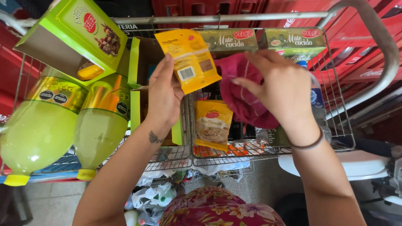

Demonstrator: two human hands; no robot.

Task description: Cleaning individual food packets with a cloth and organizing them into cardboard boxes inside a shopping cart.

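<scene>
Floral cloth [217, 209] fills the foreground below a wire cart [335, 125]. Above it, left hand [164, 94] pinches a yellow sachet [188, 58] by its lower edge; light, thin and crinkly, it looks best held at a corner. Right hand [282, 90] lies with loose fingers on a soft pink cloth [240, 98]

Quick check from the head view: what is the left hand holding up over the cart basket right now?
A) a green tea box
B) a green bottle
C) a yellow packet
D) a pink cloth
C: the left hand pinches a yellow packet by its lower edge above the wire cart basket, while the right hand rests on the pink cloth.
</scene>
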